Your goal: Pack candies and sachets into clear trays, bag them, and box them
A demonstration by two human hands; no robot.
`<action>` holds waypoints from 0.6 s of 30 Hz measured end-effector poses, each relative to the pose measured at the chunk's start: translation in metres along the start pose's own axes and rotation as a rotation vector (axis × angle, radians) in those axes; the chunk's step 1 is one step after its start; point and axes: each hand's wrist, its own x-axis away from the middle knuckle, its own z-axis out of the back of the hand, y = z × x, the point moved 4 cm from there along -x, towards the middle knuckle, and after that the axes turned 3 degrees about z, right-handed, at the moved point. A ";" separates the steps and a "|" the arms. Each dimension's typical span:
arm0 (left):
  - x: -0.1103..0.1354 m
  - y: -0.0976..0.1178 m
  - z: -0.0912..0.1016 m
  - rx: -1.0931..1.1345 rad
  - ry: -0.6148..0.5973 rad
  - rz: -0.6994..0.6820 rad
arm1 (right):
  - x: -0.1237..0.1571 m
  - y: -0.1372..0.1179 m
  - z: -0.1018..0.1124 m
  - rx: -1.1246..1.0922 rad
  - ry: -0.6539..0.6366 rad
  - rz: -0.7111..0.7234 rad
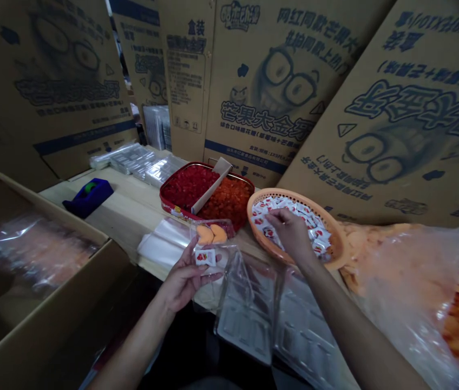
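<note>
My left hand [184,273] grips a clear plastic tray [223,257], thumb on top. Two orange heart-like candies [212,234] show at its far end, and a small white sachet [205,257] with a red print lies near the thumb. Over an orange plastic basket [339,246], my right hand [290,230] has its fingertips pinched together. White printed sachets [314,230] fill that basket; whatever the right fingertips hold, if anything, is too small to make out.
A red tin [166,203] holds red and orange pieces either side of a divider. Clear trays [246,325] lie near me. A blue tape dispenser [91,196] and open carton [103,238] are left. A bag of orange pieces [408,281] lies right; printed cartons [246,81] stand behind.
</note>
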 end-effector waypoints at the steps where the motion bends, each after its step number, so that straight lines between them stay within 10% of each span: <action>1: 0.001 0.001 0.001 -0.004 -0.003 -0.004 | 0.008 -0.009 -0.007 -0.204 -0.043 -0.038; 8: 0.008 0.010 0.008 -0.028 0.024 -0.077 | 0.052 -0.044 -0.064 -0.481 -0.253 -0.244; 18: 0.022 0.021 0.028 -0.002 0.082 -0.087 | 0.022 -0.056 -0.076 -0.042 -0.106 0.096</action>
